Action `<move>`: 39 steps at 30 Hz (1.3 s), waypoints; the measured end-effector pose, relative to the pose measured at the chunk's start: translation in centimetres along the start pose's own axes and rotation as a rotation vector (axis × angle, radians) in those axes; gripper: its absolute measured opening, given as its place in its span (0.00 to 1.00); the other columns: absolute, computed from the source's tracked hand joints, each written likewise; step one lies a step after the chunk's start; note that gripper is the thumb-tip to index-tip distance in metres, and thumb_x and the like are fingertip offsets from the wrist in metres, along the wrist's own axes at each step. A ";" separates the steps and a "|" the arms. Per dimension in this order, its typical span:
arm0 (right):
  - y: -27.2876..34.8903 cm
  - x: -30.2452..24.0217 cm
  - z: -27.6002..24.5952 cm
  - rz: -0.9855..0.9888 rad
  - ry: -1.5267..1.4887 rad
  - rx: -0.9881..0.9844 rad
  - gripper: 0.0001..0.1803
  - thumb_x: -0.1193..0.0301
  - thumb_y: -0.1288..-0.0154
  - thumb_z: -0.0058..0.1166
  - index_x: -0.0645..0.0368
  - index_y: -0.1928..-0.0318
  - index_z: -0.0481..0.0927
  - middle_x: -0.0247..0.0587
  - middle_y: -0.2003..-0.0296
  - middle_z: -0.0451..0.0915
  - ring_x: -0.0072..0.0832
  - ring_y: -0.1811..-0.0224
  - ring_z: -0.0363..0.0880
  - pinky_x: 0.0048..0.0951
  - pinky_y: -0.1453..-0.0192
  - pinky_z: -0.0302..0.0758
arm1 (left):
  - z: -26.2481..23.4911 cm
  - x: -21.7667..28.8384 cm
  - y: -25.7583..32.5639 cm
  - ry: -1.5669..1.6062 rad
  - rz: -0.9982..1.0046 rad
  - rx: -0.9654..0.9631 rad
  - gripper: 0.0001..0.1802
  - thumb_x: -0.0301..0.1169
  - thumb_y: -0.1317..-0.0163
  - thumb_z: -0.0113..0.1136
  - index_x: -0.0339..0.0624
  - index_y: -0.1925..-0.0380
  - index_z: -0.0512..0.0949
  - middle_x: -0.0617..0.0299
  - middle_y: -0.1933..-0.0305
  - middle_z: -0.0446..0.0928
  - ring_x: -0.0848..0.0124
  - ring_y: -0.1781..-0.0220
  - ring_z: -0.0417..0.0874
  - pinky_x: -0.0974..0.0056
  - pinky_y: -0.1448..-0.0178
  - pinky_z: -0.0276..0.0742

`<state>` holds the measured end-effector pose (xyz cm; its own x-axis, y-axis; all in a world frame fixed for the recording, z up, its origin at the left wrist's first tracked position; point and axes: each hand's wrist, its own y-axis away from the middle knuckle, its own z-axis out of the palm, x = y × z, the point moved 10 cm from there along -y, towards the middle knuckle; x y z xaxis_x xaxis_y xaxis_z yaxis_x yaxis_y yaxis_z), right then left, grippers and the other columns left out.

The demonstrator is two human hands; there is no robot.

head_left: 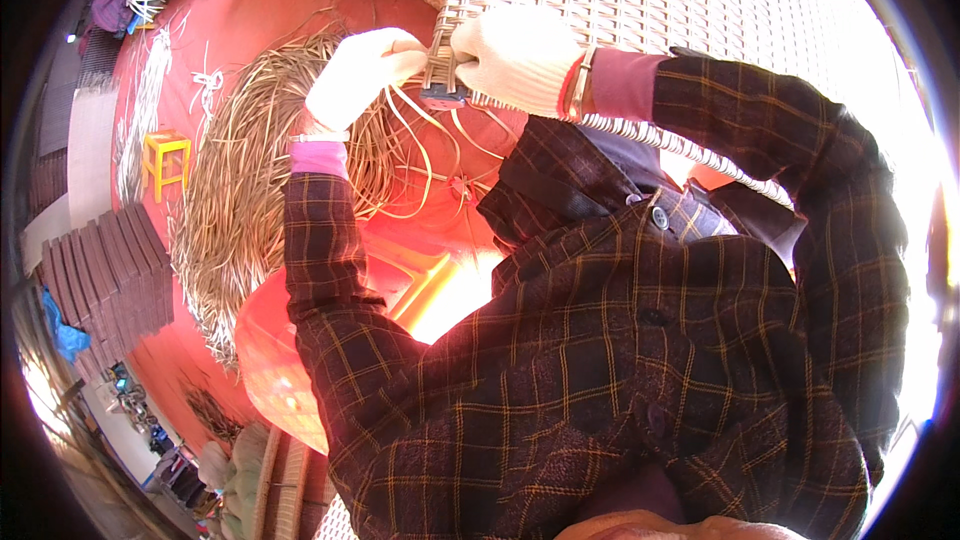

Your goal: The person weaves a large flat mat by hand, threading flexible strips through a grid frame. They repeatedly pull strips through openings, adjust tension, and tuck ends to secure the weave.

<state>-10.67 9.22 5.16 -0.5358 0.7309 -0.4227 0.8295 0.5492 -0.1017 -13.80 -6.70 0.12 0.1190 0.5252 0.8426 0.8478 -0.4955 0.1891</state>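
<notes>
A pale woven wicker panel (pixel 640 0) slopes across the upper right, its near edge wrapped in strips. At its left corner my left hand (pixel 360 80), in a whitish knit glove, has its fingertips pinched together on a thin wicker strip (pixel 422 155). That strip and others curl down below the corner. My right hand (pixel 522 58), gloved alike, is curled closed against the panel just right of the corner; its fingertips are hidden. Between the hands, under the corner, shows a small dark block (pixel 443 98).
Left of my left forearm lies a large heap of straw-coloured strips (pixel 245 170) on a red floor covering. Beyond it stand a yellow stool (pixel 166 162) and a stack of brown slabs (pixel 105 280) with a blue bag (pixel 66 326). A red-orange plastic seat (pixel 285 350) is beside me.
</notes>
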 end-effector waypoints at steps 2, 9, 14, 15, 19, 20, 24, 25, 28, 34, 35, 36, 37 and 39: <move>-0.2 -0.2 -0.1 -0.029 0.006 0.027 0.11 0.62 0.33 0.62 0.53 0.62 0.93 0.49 0.71 0.89 0.45 0.68 0.90 0.47 0.57 0.86 | 0.7 -1.7 -0.3 0.067 -0.001 -0.003 0.13 0.33 0.25 0.65 0.34 0.50 0.87 0.64 0.58 0.87 0.75 0.56 0.85 0.66 0.49 0.79; -3.4 0.0 3.0 -0.207 0.088 -0.195 0.10 0.66 0.38 0.64 0.57 0.72 0.89 0.43 0.76 0.87 0.38 0.72 0.89 0.42 0.62 0.85 | 2.8 -5.9 -0.5 0.569 -0.151 -0.093 0.10 0.32 0.22 0.63 0.37 0.50 0.85 0.67 0.59 0.84 0.76 0.58 0.81 0.66 0.48 0.77; -2.9 -0.6 3.3 -0.498 0.077 -0.232 0.01 0.71 0.44 0.67 0.53 0.70 0.88 0.37 0.73 0.87 0.38 0.67 0.90 0.42 0.62 0.83 | -2.2 -3.5 0.0 0.002 -0.108 0.003 0.17 0.39 0.29 0.70 0.33 0.53 0.88 0.58 0.60 0.87 0.71 0.57 0.84 0.62 0.51 0.80; -2.7 -0.9 3.3 -0.568 0.111 -0.217 0.02 0.72 0.45 0.67 0.52 0.70 0.89 0.37 0.72 0.88 0.38 0.66 0.90 0.42 0.62 0.83 | -3.3 -2.9 0.0 -0.156 -0.104 -0.004 0.18 0.39 0.30 0.71 0.34 0.52 0.89 0.59 0.60 0.87 0.70 0.58 0.85 0.61 0.51 0.81; -3.2 -0.4 2.7 -0.484 -0.091 -0.234 0.01 0.75 0.44 0.66 0.56 0.70 0.88 0.41 0.73 0.87 0.37 0.72 0.87 0.41 0.67 0.82 | -3.6 -0.8 0.0 -0.058 -0.021 -0.098 0.14 0.35 0.31 0.72 0.35 0.55 0.89 0.61 0.61 0.86 0.72 0.59 0.84 0.64 0.53 0.81; -3.8 1.9 4.1 -0.176 -0.312 -0.383 0.01 0.74 0.44 0.65 0.58 0.71 0.87 0.42 0.74 0.87 0.36 0.75 0.86 0.41 0.68 0.81 | -3.2 -1.2 0.3 0.001 -0.065 -0.110 0.13 0.35 0.31 0.72 0.35 0.55 0.89 0.62 0.61 0.86 0.72 0.59 0.84 0.65 0.54 0.80; -3.4 2.8 6.0 0.123 -0.631 -0.547 0.10 0.71 0.41 0.65 0.63 0.76 0.85 0.44 0.78 0.86 0.31 0.82 0.81 0.38 0.75 0.77 | -2.8 -2.7 1.6 -0.061 -0.117 -0.054 0.13 0.36 0.28 0.71 0.37 0.56 0.89 0.66 0.62 0.86 0.76 0.59 0.83 0.66 0.53 0.80; -3.7 1.5 5.4 -0.046 -0.485 -0.505 0.10 0.70 0.41 0.65 0.62 0.77 0.86 0.42 0.79 0.85 0.30 0.82 0.81 0.38 0.75 0.77 | -2.6 -2.9 1.9 -0.142 -0.115 -0.060 0.13 0.36 0.28 0.70 0.37 0.56 0.89 0.67 0.62 0.85 0.76 0.59 0.83 0.66 0.53 0.80; -3.3 -1.5 4.2 -0.406 -0.005 -0.337 0.10 0.68 0.42 0.65 0.60 0.76 0.89 0.38 0.82 0.83 0.25 0.81 0.82 0.34 0.75 0.77 | -2.1 -4.8 3.4 0.051 -0.231 0.037 0.13 0.36 0.27 0.68 0.35 0.55 0.89 0.67 0.64 0.84 0.76 0.60 0.83 0.66 0.52 0.80; -3.2 1.6 3.7 -0.047 -0.481 -0.273 0.11 0.65 0.41 0.65 0.57 0.76 0.89 0.33 0.82 0.84 0.23 0.81 0.82 0.30 0.73 0.79 | 0.9 -6.2 4.0 0.164 -0.313 -0.020 0.11 0.33 0.26 0.66 0.36 0.56 0.88 0.65 0.63 0.85 0.76 0.59 0.85 0.67 0.52 0.81; -3.1 1.5 3.5 -0.095 -0.464 -0.246 0.11 0.65 0.41 0.65 0.57 0.76 0.89 0.33 0.82 0.84 0.23 0.81 0.82 0.30 0.73 0.80 | 0.2 -4.8 3.4 0.014 -0.162 0.005 0.10 0.33 0.27 0.67 0.36 0.56 0.88 0.65 0.62 0.85 0.75 0.59 0.85 0.66 0.53 0.81; -3.1 1.5 3.4 -0.142 -0.447 -0.218 0.11 0.65 0.40 0.65 0.56 0.75 0.89 0.33 0.82 0.84 0.23 0.81 0.82 0.30 0.73 0.80 | -0.2 -3.2 2.9 -0.114 -0.021 -0.010 0.10 0.32 0.28 0.67 0.36 0.56 0.88 0.64 0.62 0.85 0.74 0.59 0.85 0.66 0.53 0.82; -3.1 1.5 3.3 -0.188 -0.429 -0.189 0.11 0.64 0.40 0.65 0.56 0.75 0.90 0.33 0.82 0.84 0.23 0.80 0.83 0.30 0.72 0.80 | -0.8 -2.5 2.5 -0.124 0.031 -0.011 0.10 0.31 0.28 0.67 0.35 0.56 0.88 0.62 0.61 0.85 0.73 0.59 0.86 0.65 0.53 0.82; -3.2 2.7 4.3 -0.115 -0.493 -0.183 0.12 0.63 0.37 0.65 0.54 0.75 0.89 0.32 0.81 0.84 0.23 0.79 0.84 0.31 0.72 0.80 | -3.2 -1.2 2.0 0.080 0.100 0.072 0.07 0.28 0.29 0.66 0.35 0.60 0.88 0.62 0.59 0.87 0.70 0.57 0.86 0.61 0.52 0.84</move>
<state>-14.12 7.71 0.47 -0.4472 0.4090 -0.7954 0.7054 0.7081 -0.0325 -13.94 -10.54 1.08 0.1652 0.4175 0.8935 0.8690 -0.4902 0.0683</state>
